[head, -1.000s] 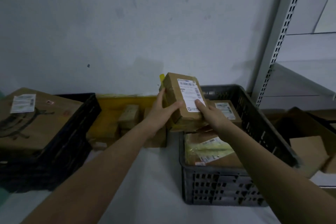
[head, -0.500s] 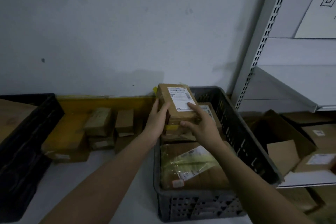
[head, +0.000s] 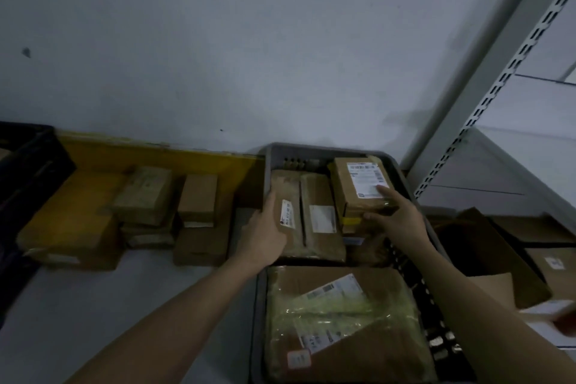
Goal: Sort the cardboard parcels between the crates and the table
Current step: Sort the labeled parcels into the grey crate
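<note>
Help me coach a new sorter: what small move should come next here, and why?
Probably lift the flat parcel out with the left hand, which already grips its left edge. The right hand holds the labelled box at the grey crate's back corner.

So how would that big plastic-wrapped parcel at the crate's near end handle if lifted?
The plastic-wrapped parcel probably feels slippery, given its loose, wrinkled film. It spans nearly the grey crate, so likely awkward one-handed. It looks flat and stiff.

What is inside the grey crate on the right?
The grey crate holds cardboard parcels: a labelled box under the right hand, two flat ones by the left hand, and a plastic-wrapped one. Anything beneath is hidden.
</note>
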`<state>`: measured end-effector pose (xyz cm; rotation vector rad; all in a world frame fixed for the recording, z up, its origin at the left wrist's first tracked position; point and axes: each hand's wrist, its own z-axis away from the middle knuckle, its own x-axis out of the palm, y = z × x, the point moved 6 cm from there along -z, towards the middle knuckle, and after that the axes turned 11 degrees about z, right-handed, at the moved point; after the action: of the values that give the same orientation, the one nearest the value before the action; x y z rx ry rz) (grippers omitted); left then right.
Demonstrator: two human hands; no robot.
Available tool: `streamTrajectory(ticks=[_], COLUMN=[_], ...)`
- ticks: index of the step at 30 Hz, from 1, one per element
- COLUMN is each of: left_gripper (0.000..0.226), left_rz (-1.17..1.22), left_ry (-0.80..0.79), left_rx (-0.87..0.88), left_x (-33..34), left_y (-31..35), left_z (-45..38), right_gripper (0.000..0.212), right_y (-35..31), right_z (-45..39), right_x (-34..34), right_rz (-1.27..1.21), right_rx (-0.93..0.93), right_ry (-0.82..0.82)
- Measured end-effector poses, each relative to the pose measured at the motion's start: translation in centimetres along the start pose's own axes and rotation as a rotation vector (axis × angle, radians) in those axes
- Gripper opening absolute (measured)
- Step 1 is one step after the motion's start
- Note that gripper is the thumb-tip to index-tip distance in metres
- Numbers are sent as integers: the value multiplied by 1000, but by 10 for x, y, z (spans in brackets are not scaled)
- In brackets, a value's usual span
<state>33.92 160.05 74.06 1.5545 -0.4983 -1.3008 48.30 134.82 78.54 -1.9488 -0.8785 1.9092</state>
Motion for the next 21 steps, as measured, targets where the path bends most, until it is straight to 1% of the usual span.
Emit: streamTrajectory(ticks=[3,6,10,13,15,17,19,21], left_gripper=[89,89,91,91,89,86,84,82], left_rz=[-3,-2,-5,-6,-18,-30,-10,-22], left_ry=[-10,-24,-6,-4,17,23,-31,-110], left_rx=[-16,-18,0,-25,-35,-40,-58,-90], left_x=[2,3,3,3,2,2,2,-2], left_y=[-3,-6,-9,-8,-4,-2,0,0], left_z=[1,1,0,1,2,2,2,5], right_gripper=[71,68,69,71,70,67,68,67], right_y=[5,6,6,4,-2,-12,-25,-43], right_z=[-16,-28,-31,-30,-30,-31,-27,-20], right_x=[8,15,20,19,16,9,-1,-9], right_rz=[120,272,329,372,474,660,811,831], right_rx=[-39,-56,-57,-60,-76,-102,-124,-139], right_ry=[-47,-27,-38,-73,-126,-191,-236,-223])
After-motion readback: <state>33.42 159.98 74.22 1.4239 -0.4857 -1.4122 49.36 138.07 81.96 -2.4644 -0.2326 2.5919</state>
